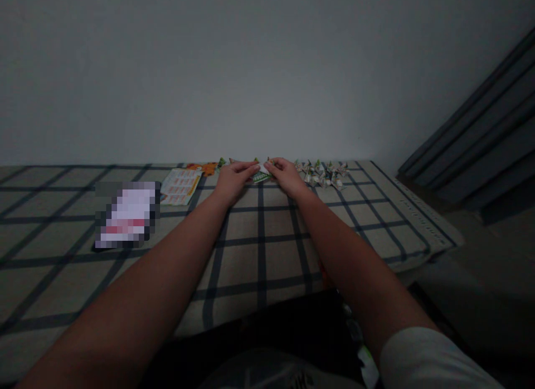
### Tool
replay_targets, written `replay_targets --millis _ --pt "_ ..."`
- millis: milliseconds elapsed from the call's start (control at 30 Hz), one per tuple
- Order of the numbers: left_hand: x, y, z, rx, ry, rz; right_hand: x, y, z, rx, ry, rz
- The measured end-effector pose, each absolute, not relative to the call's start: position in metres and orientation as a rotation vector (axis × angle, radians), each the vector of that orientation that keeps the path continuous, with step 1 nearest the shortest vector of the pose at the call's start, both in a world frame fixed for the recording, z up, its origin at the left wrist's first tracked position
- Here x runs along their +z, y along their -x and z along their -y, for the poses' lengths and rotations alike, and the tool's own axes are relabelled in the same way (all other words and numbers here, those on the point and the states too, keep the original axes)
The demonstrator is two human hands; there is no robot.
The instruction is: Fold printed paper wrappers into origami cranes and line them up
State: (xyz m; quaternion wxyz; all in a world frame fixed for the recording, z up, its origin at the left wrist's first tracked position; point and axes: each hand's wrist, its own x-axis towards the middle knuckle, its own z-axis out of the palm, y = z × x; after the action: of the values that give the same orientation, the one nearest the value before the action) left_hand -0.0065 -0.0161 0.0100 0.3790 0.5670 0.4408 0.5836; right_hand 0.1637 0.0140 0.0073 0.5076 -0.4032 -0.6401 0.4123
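Observation:
Both arms reach out over the checked tablecloth [242, 255] toward the wall side. My left hand [234, 180] pinches the left end of a small white and green printed piece of paper [262, 176]. At the other end my right hand [285, 174] has its thumb and fingers closed on the same piece. The fingers hide parts of it, so its exact shape does not show. Just right of my right hand lies a cluster of small folded paper pieces [321, 174] with pointed tips. Orange and green printed paper [208, 168] lies to the left of my left hand.
A printed sheet [181, 185] with rows of pictures lies left of my hands. Farther left rests a phone-like device [127, 213] with a blurred bright screen. A pale wall [251, 71] stands behind the table; a dark curtain [480, 116] hangs at the right.

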Motion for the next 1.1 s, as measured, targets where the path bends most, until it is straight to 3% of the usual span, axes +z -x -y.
replay_targets --millis 567,1100 --pt "0.011 0.009 0.017 1.49 -1.526 -1.158 0.01 -0.162 -0.011 1.052 0.939 1.495" --pt "0.001 0.009 0.012 1.26 -1.652 -1.175 0.005 -0.17 -0.013 0.967 0.984 1.608"
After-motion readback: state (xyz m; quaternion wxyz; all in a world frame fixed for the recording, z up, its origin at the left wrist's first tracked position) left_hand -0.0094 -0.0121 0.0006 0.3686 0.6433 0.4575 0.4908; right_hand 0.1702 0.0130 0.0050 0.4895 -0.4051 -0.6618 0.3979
